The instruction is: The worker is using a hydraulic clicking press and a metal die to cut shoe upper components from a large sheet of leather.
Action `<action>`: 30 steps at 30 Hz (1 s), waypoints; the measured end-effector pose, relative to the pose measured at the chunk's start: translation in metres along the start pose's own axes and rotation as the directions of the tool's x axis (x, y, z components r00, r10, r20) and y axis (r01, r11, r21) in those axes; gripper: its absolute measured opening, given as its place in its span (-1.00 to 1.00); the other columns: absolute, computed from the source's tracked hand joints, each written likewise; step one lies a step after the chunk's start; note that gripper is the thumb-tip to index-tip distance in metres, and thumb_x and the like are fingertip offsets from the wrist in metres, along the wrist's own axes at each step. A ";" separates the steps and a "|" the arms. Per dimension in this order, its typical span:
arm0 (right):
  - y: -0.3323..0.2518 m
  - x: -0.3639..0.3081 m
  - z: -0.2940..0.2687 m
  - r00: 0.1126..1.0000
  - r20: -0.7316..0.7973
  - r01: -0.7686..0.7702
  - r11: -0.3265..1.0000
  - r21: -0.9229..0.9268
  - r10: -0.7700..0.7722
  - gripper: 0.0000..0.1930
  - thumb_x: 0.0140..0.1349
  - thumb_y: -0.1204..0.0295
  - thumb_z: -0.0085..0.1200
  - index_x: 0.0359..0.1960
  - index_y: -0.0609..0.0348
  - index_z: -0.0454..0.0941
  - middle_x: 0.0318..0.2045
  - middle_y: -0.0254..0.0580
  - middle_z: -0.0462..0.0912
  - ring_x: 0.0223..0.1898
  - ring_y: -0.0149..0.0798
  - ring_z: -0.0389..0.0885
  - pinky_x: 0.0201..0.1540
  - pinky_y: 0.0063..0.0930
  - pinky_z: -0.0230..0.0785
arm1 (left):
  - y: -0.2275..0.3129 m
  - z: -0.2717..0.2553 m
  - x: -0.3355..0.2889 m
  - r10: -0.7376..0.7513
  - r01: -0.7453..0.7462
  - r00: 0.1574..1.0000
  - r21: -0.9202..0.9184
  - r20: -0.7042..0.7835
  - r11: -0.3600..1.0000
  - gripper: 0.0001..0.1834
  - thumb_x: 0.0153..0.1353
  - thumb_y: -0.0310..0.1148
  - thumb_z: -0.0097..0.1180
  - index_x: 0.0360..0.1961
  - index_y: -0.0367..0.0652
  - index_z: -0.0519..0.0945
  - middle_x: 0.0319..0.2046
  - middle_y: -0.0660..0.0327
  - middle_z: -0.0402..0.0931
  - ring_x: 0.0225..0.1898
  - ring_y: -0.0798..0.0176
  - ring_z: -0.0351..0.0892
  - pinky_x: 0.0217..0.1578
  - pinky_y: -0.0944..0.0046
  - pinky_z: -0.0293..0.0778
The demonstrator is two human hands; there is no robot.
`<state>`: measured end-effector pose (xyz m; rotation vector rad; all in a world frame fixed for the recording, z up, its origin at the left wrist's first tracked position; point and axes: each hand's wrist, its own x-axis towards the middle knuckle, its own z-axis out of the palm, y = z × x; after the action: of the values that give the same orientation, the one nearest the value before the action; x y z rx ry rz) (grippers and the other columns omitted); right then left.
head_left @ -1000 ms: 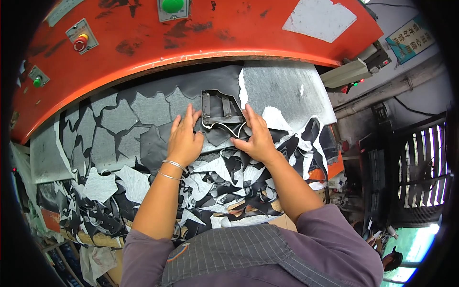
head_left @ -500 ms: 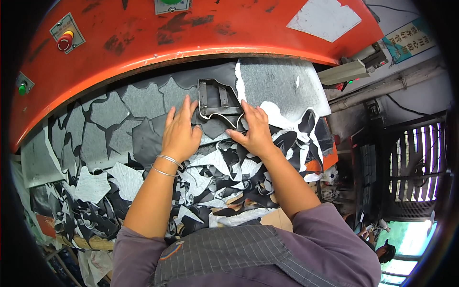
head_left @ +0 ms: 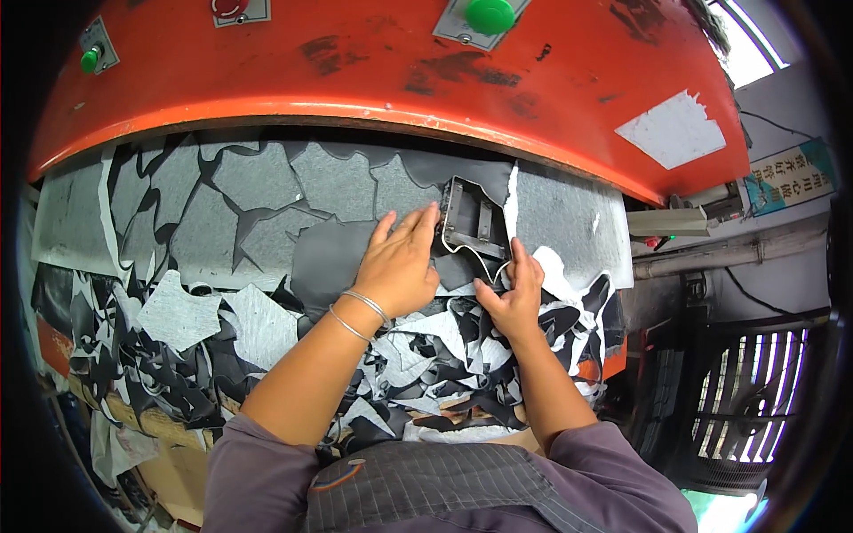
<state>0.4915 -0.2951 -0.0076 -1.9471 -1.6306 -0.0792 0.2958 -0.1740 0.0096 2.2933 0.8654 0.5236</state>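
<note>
A metal cutting die [head_left: 477,242], an angular outline with inner crossbars, rests on a dark sheet with a grey fibrous back [head_left: 338,182]. My left hand [head_left: 397,271] lies against the die's left side, its fingers stretched out and fingertips at the edge. On the near right corner of the die, my right hand [head_left: 517,298] has its thumb at the lower edge and its fingers along the right edge. Several cut outlines mark the sheet left of the die. Beneath my left hand is a smooth dark piece [head_left: 324,266].
An orange machine beam [head_left: 373,80] spans the far side, with a green button [head_left: 490,15] and a red one [head_left: 229,6]. Dark and white scraps [head_left: 418,355] heap along the near edge. A pale board [head_left: 569,222] shows at right, and a fan [head_left: 751,400] stands beyond.
The view has turned, so the sheet, die and hands appear farther right and lower. My left fingers are closer to the die's edge; my right hand stays at its corner.
</note>
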 end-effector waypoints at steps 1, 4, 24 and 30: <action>-0.001 -0.002 0.000 1.000 -0.025 -0.011 1.000 -0.024 0.011 -0.12 -0.20 0.23 0.36 0.20 0.40 0.28 -0.32 -0.13 0.51 -0.25 -0.15 0.47 0.18 -0.13 0.09 | 0.001 0.000 0.001 0.004 -0.005 1.000 0.031 0.011 1.000 -0.12 0.00 -0.38 0.05 0.35 -0.37 -0.02 0.26 0.02 0.28 0.36 0.11 0.13 0.37 0.03 -0.18; -0.006 -0.007 0.001 0.999 -0.046 -0.028 0.999 -0.029 0.026 -0.15 -0.21 0.24 0.35 0.17 0.40 0.31 -0.35 -0.16 0.49 -0.27 -0.15 0.46 0.17 -0.14 0.10 | -0.001 -0.001 0.002 0.017 -0.018 0.999 0.029 0.036 0.999 -0.12 -0.01 -0.37 0.07 0.35 -0.36 -0.01 0.25 0.01 0.28 0.35 0.11 0.13 0.36 0.03 -0.17; 0.024 0.019 -0.006 0.993 -0.118 0.031 0.977 0.211 -0.006 -0.04 -0.16 0.26 0.37 0.29 0.40 0.12 -0.09 0.01 0.56 -0.02 0.03 0.42 0.17 -0.09 0.13 | 0.019 -0.004 0.030 -0.057 0.057 0.998 0.046 -0.001 0.997 -0.16 0.04 -0.42 0.07 0.37 -0.29 0.03 0.22 0.16 0.40 -0.56 0.30 0.39 0.36 0.09 -0.09; 0.021 0.020 -0.004 0.986 -0.167 0.060 0.980 0.188 -0.028 -0.08 -0.18 0.33 0.36 0.26 0.42 0.18 -0.16 -0.02 0.52 -0.12 -0.06 0.42 0.05 -0.23 0.22 | 0.014 -0.002 0.031 -0.029 0.030 1.000 0.113 -0.006 0.993 -0.21 0.00 -0.37 0.09 0.31 -0.26 0.15 0.24 0.03 0.31 0.32 0.11 0.20 0.37 0.06 -0.14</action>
<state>0.5166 -0.2812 -0.0041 -1.7128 -1.5151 -0.0924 0.3226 -0.1604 0.0250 2.3780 0.9514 0.4775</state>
